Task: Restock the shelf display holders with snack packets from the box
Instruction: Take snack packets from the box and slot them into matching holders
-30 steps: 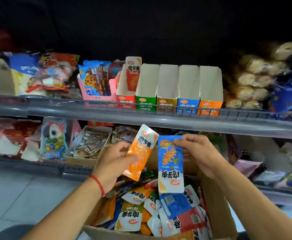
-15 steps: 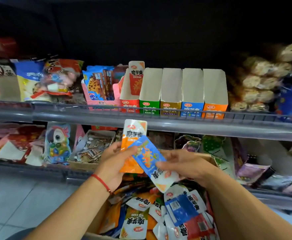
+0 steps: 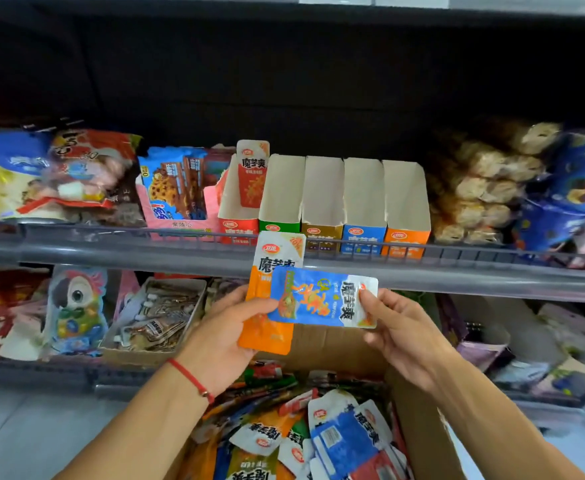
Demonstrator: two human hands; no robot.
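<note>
Left hand gripping orange packet, right hand pinching blue packet (sideways)

blue packet sideways over upright orange packet | holders upright

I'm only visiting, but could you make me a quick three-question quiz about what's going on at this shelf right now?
1. True or false: the red holder has one packet standing in it.
2. The blue packet is touched by: A) left hand only, B) right hand only, C) both hands.
3. Fill in: the orange packet is held by the ____ hand.

Key: 1 true. 2 C. 3 left.
</note>
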